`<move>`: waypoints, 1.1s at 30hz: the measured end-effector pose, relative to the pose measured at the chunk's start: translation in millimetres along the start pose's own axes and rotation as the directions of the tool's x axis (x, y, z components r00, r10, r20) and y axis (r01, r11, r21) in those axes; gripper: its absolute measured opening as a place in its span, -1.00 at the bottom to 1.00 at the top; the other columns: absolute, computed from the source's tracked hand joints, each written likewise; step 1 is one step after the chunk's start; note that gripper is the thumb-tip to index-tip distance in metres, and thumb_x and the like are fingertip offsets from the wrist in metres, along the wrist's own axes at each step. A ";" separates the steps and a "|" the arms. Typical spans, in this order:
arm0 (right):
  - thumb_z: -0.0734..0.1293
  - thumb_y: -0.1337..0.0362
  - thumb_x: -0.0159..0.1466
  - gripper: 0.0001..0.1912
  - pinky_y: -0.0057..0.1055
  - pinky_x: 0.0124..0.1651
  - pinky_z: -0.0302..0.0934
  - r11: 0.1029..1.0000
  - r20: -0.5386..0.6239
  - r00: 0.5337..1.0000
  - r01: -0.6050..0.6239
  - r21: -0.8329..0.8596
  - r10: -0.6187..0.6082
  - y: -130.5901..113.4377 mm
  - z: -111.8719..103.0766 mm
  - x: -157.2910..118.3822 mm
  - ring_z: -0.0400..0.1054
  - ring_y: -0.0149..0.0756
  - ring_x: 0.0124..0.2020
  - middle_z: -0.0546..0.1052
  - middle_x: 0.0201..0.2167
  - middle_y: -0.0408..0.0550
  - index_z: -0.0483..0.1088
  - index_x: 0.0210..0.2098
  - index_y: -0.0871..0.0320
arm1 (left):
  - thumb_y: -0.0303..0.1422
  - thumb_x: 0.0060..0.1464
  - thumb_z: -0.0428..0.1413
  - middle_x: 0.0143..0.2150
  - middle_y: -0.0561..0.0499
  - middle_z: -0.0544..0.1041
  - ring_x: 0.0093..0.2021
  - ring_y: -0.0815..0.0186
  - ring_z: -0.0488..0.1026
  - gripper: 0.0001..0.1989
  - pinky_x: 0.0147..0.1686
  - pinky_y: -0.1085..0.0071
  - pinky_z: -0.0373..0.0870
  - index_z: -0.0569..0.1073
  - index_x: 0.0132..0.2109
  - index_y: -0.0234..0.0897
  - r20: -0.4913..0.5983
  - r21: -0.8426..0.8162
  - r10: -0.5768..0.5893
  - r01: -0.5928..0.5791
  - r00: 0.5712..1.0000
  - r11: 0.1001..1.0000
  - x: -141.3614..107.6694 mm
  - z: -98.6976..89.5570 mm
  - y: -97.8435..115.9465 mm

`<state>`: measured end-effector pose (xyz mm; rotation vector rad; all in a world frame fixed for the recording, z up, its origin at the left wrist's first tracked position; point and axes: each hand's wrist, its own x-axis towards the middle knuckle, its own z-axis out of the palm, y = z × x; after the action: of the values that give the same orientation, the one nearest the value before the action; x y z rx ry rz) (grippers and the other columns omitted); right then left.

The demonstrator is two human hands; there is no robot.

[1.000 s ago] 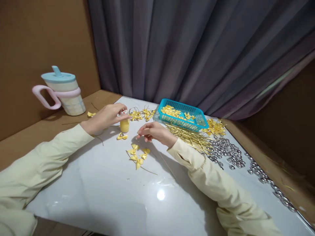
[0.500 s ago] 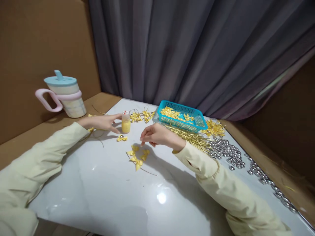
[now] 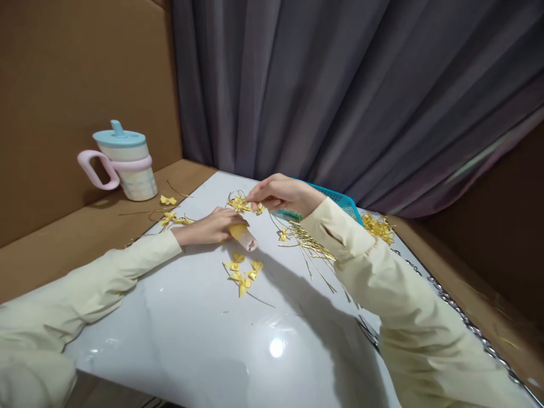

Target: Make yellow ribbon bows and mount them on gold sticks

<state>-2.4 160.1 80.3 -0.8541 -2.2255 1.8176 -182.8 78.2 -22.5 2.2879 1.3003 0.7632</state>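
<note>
My left hand (image 3: 215, 225) is closed round a small yellow bottle (image 3: 241, 232) with a clear white cap, tilted over so that the cap points toward me and to the right. Above the back of the table, my right hand (image 3: 278, 191) has its fingers pinched together; whether anything is between them cannot be made out. Yellow bows with thin wires (image 3: 238, 202) lie close to its fingertips. In front of the bottle, several yellow ribbon bows (image 3: 242, 277) form a small ring with a wire running out from it.
A blue basket (image 3: 340, 199) stands behind my right forearm, partly hidden. Gold wire stems (image 3: 312, 243) and a wired bow (image 3: 283, 233) lie beside it. More bows (image 3: 377, 228) and silver beads (image 3: 450, 303) are at the right. A lidded cup (image 3: 136, 170) stands at the left.
My left hand has taken hold of the bottle and tipped it from upright. My right hand has moved up and away, toward the back. The loose bow near the bottle is out of sight.
</note>
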 end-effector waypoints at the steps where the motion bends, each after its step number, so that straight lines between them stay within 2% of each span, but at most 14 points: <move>1: 0.34 0.43 0.10 -0.87 -0.59 -0.74 -0.29 1.000 -0.027 1.000 -0.010 0.000 0.010 6.0 -11.0 -2.4 -0.15 -0.66 -0.75 0.48 -0.60 -0.05 0.43 -0.56 0.32 | -0.52 -0.07 0.05 -0.05 -0.06 0.48 0.04 0.12 0.34 -0.66 0.11 0.11 0.12 0.48 -0.11 -0.18 0.011 -0.019 0.018 -0.018 1.000 1.000 0.0 -1.0 0.0; 4: 0.36 0.44 0.06 -0.88 -0.59 -0.75 -0.33 0.999 -0.093 0.995 -0.048 0.006 0.049 29.8 -37.2 -14.8 -0.14 -0.65 -0.75 0.46 -0.62 -0.06 0.40 -0.59 0.30 | -0.52 -0.03 0.04 0.02 -0.05 0.45 0.07 0.17 0.33 -0.66 0.11 0.18 0.16 0.45 -0.07 -0.18 0.038 -0.116 0.036 -0.032 0.999 0.993 -1.2 -4.1 1.8; 7: 0.38 0.42 0.04 -0.88 -0.58 -0.74 -0.33 0.996 -0.103 0.991 -0.087 0.026 0.089 55.4 -47.9 -31.7 -0.13 -0.66 -0.76 0.46 -0.61 -0.04 0.37 -0.59 0.29 | -0.40 0.01 0.10 0.04 -0.10 0.44 0.03 0.16 0.37 -0.66 0.02 0.21 0.28 0.39 -0.01 -0.22 0.025 -0.214 -0.006 0.011 1.000 0.977 -2.9 -5.1 7.1; 11: 0.39 0.32 0.05 -0.85 -0.57 -0.71 -0.32 0.991 -0.075 0.991 -0.104 0.085 0.111 80.3 -41.3 -57.7 -0.13 -0.65 -0.76 0.48 -0.59 -0.06 0.35 -0.42 0.27 | -0.28 0.08 0.07 0.07 -0.18 0.41 0.04 0.15 0.38 -0.54 -0.02 0.22 0.35 0.24 0.13 -0.23 -0.036 -0.392 -0.071 0.051 0.997 0.918 -3.2 -2.4 12.1; 14: 0.41 0.24 0.04 -0.67 -0.56 -0.69 -0.33 0.986 -0.058 0.991 -0.110 0.129 0.118 90.1 -29.5 -79.1 -0.14 -0.63 -0.76 0.48 -0.60 -0.10 0.26 -0.26 0.21 | -0.24 0.04 0.13 0.05 -0.19 0.43 0.02 0.15 0.40 -0.44 -0.05 0.23 0.38 0.17 0.17 -0.22 -0.071 -0.574 -0.220 0.140 0.973 0.806 -1.7 2.3 8.6; 16: 0.42 0.19 0.05 -0.60 -0.54 -0.68 -0.34 0.982 -0.048 0.991 -0.118 0.150 0.126 93.7 -21.8 -93.0 -0.15 -0.62 -0.77 0.49 -0.59 -0.10 0.19 -0.23 0.18 | -0.21 -0.01 0.18 0.05 -0.22 0.43 0.01 0.14 0.41 -0.40 -0.05 0.21 0.38 0.18 0.14 -0.25 -0.079 -0.598 -0.303 0.198 0.950 0.776 0.1 6.7 3.8; 21: 0.43 0.10 0.07 -0.54 -0.53 -0.67 -0.36 0.976 -0.054 0.991 -0.110 0.190 0.122 97.6 -11.0 -118.7 -0.16 -0.64 -0.76 0.49 -0.57 -0.11 0.11 -0.24 0.14 | -0.14 -0.10 0.22 0.02 -0.24 0.44 0.00 0.06 0.41 -0.44 0.01 0.11 0.33 0.30 -0.01 -0.37 -0.073 -0.516 -0.345 0.261 0.936 0.816 5.7 20.5 -5.9; 25: 0.45 0.11 0.04 -0.52 -0.52 -0.67 -0.36 0.973 -0.061 0.993 -0.090 0.212 0.105 97.0 -10.8 -125.0 -0.14 -0.64 -0.76 0.50 -0.56 -0.11 0.10 -0.27 0.13 | -0.16 -0.06 0.19 0.08 -0.26 0.39 0.06 0.02 0.38 -0.42 0.01 0.12 0.34 0.23 0.05 -0.35 -0.084 -0.450 -0.317 0.248 0.945 0.858 7.1 24.5 -9.3; 27: 0.45 0.14 0.04 -0.54 -0.52 -0.68 -0.36 0.972 -0.053 0.995 -0.076 0.224 0.090 95.9 -11.1 -123.7 -0.14 -0.64 -0.77 0.50 -0.56 -0.11 0.10 -0.28 0.13 | -0.20 -0.04 0.18 0.21 -0.28 0.25 0.18 -0.02 0.24 -0.35 0.09 0.10 0.26 0.13 0.14 -0.31 -0.134 -0.399 -0.288 0.215 0.948 0.891 5.1 17.7 -7.7; 29: 0.43 0.18 0.07 -0.58 -0.53 -0.69 -0.36 0.970 -0.039 0.997 -0.060 0.237 0.072 94.6 -10.9 -120.4 -0.15 -0.65 -0.77 0.50 -0.57 -0.11 0.10 -0.28 0.13 | -0.24 -0.03 0.18 0.34 -0.28 -0.01 0.31 -0.05 -0.02 -0.26 0.21 0.04 0.06 0.01 0.21 -0.27 -0.225 -0.332 -0.251 0.169 0.941 0.928 1.2 4.9 0.5; 31: 0.42 0.23 0.09 -0.62 -0.54 -0.70 -0.35 0.967 -0.021 0.998 -0.044 0.252 0.051 93.1 -10.3 -115.8 -0.15 -0.65 -0.77 0.50 -0.58 -0.11 0.10 -0.29 0.13 | -0.25 -0.02 0.16 0.38 -0.21 -0.20 0.36 -0.02 -0.23 -0.23 0.28 0.02 -0.19 -0.07 0.24 -0.23 -0.346 -0.227 -0.175 0.099 0.922 0.969 -3.3 -8.2 18.1; 32: 0.41 0.25 0.09 -0.63 -0.55 -0.70 -0.34 0.965 -0.011 0.999 -0.036 0.258 0.040 92.3 -9.9 -113.2 -0.15 -0.65 -0.77 0.51 -0.58 -0.11 0.11 -0.29 0.14 | -0.29 -0.03 0.16 0.38 -0.15 -0.21 0.36 0.06 -0.25 -0.25 0.30 0.09 -0.27 -0.05 0.23 -0.20 -0.407 -0.145 -0.092 0.036 0.909 0.989 -5.1 -12.4 30.1; 33: 0.41 0.27 0.09 -0.64 -0.56 -0.71 -0.33 0.964 0.000 1.000 -0.028 0.265 0.029 91.1 -9.5 -110.6 -0.15 -0.65 -0.78 0.51 -0.58 -0.10 0.11 -0.29 0.14 | -0.29 -0.01 0.15 0.36 -0.20 -0.10 0.35 0.06 -0.16 -0.31 0.29 0.09 -0.22 0.02 0.21 -0.24 -0.453 0.068 0.063 -0.036 0.889 0.997 -6.3 -13.8 43.6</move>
<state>124.0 121.7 23.6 -0.8381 -1.9159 2.0633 -165.7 52.5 11.8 2.2736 1.4743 1.3619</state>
